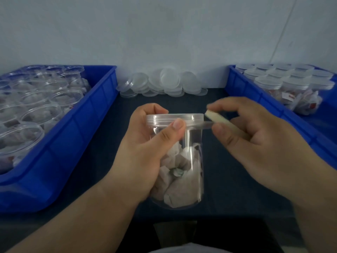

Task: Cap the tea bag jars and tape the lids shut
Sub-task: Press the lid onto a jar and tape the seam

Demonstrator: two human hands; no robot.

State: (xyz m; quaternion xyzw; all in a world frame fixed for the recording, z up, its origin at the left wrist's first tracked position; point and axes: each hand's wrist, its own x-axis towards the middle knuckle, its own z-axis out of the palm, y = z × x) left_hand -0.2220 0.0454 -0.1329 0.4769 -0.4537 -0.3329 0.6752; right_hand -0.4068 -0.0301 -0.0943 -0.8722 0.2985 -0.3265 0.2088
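Blue bins (87,114): 2. Open jars (39,115), left bin: at least ten (overlap blurs the exact number). Capped jars (266,82), right bin: about eleven showing. Loose lids (169,77): one heap, too overlapped to count. Lone capped jar (182,161): 1. Tape roll (217,118): 1.

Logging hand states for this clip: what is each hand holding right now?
Left hand: grips the capped jar, thumb pressing the tape strip just below the lid.
Right hand: holds a small tape roll between thumb and fingers.
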